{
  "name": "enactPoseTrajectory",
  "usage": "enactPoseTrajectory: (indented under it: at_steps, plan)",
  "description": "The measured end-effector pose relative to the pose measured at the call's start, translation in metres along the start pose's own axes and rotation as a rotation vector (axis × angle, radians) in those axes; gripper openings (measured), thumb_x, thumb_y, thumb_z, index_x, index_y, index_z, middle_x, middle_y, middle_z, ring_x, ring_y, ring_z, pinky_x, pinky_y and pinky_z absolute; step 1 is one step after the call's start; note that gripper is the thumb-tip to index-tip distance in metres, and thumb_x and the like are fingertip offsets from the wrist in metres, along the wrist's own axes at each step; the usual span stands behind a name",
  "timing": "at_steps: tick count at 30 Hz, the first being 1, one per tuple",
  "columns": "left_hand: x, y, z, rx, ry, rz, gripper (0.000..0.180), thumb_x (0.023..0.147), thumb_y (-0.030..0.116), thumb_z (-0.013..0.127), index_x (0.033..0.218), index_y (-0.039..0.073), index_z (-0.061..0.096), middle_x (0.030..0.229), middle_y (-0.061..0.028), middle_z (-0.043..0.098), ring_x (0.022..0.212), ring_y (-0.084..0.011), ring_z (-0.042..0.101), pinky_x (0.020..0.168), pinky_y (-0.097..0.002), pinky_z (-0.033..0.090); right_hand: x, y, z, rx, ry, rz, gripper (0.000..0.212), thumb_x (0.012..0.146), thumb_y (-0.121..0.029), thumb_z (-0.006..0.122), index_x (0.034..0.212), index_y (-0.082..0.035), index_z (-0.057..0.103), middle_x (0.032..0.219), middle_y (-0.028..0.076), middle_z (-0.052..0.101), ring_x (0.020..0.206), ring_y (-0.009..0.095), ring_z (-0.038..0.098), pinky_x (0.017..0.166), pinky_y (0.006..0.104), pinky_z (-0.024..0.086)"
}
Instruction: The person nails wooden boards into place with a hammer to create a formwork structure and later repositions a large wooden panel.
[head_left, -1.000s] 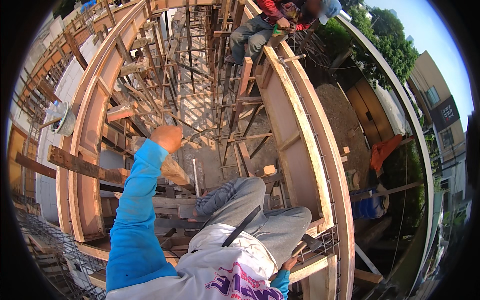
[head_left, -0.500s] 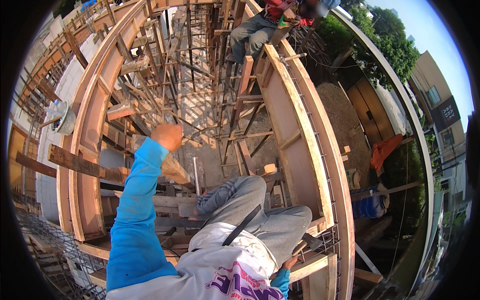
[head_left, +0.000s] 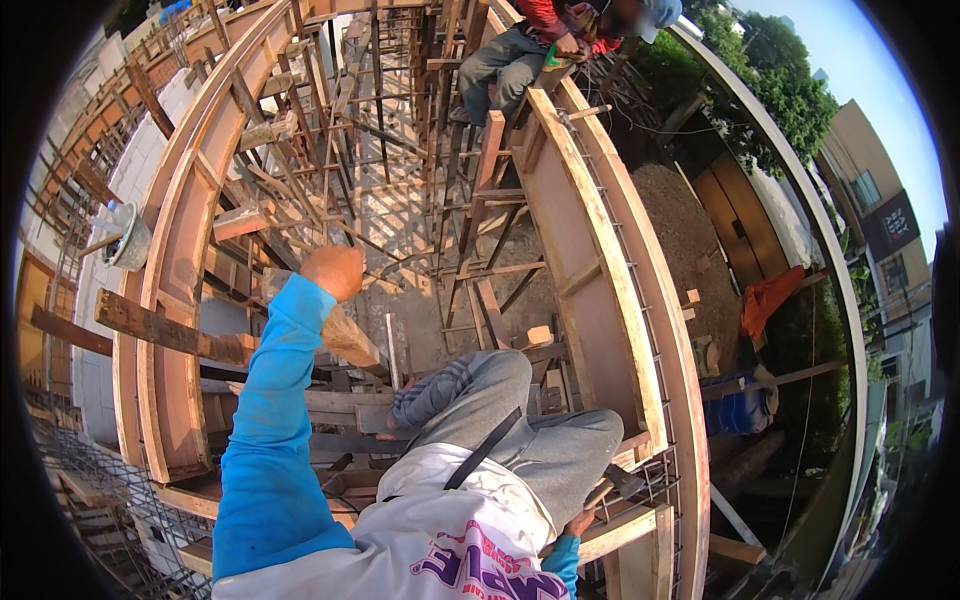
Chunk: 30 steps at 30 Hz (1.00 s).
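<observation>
My left hand (head_left: 335, 273), at the end of a blue sleeve, is closed over the upper part of a thick slanting timber (head_left: 352, 338). Its fingertips are turned away from view. Low at the right, my right hand (head_left: 579, 522) is closed around the handle of what looks like a hammer (head_left: 626, 482). The dark metal head lies beside my knee, close to the steel bars; much of the handle is hidden. Next to that hand is the end of a wooden beam form (head_left: 625, 533).
Long wooden formwork (head_left: 598, 335) with steel bars runs along my right; another form (head_left: 178, 340) runs along my left. Between them, props and braces stand over a floor far below. Ahead, a co-worker (head_left: 510, 65) sits on the right form, holding a green-handled saw (head_left: 553, 60).
The co-worker's hand and the green handle have shifted down and slightly left. My own hands have hardly moved.
</observation>
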<state>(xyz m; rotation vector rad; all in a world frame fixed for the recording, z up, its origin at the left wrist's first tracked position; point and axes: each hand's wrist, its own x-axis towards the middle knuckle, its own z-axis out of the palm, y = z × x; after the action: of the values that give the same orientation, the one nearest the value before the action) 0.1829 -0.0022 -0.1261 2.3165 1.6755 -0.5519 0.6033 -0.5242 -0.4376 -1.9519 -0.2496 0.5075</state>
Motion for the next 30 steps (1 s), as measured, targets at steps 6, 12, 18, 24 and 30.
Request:
enactPoseTrajectory:
  at_steps: [6,12,18,24,30]
  plan:
    - [0.0,0.0,0.002,-0.029,0.075,0.015,0.026,0.092,0.016,0.049,0.104,-0.002,0.063,0.102,-0.0207,0.066,0.093,-0.0379,0.063,0.079,-0.0484,0.052,0.001,0.008,-0.004,-0.096,-0.003,-0.127,0.046,0.086,-0.028,0.061,0.116,0.007,0.055,0.106,0.02,0.065,0.09,0.028,0.06,0.081,0.0384,0.048]
    - [-0.001,0.0,0.001,-0.012,0.025,0.0,0.026,0.091,0.013,0.049,0.109,-0.003,0.059,0.102,-0.0214,0.065,0.091,-0.0379,0.064,0.078,-0.0486,0.053,-0.004,-0.001,0.0,-0.062,-0.024,-0.062,0.047,0.086,-0.028,0.061,0.116,0.007,0.055,0.108,0.021,0.065,0.091,0.029,0.061,0.082,0.0388,0.048]
    - [0.005,-0.002,0.003,0.002,0.037,0.03,0.026,0.09,0.01,0.049,0.11,-0.004,0.057,0.101,-0.0222,0.065,0.089,-0.0371,0.064,0.076,-0.0484,0.054,0.003,0.016,0.0,-0.048,0.003,-0.093,0.055,0.082,-0.029,0.067,0.12,0.008,0.053,0.108,0.018,0.064,0.091,0.026,0.061,0.08,0.036,0.049]
    - [0.004,-0.005,0.007,0.022,0.029,0.028,0.024,0.09,0.011,0.05,0.107,-0.003,0.058,0.098,-0.0215,0.065,0.087,-0.0368,0.064,0.075,-0.0484,0.054,-0.008,-0.013,0.002,-0.059,0.009,-0.002,0.055,0.082,-0.029,0.067,0.12,0.008,0.053,0.109,0.018,0.063,0.092,0.026,0.061,0.08,0.0364,0.049]
    - [0.003,-0.003,0.004,0.006,0.058,0.046,0.022,0.089,0.01,0.05,0.104,-0.003,0.059,0.096,-0.0212,0.065,0.086,-0.0369,0.064,0.075,-0.0483,0.053,-0.002,0.002,-0.004,0.018,-0.055,-0.075,0.049,0.086,-0.026,0.06,0.121,0.007,0.053,0.11,0.017,0.062,0.092,0.026,0.06,0.081,0.0355,0.049]
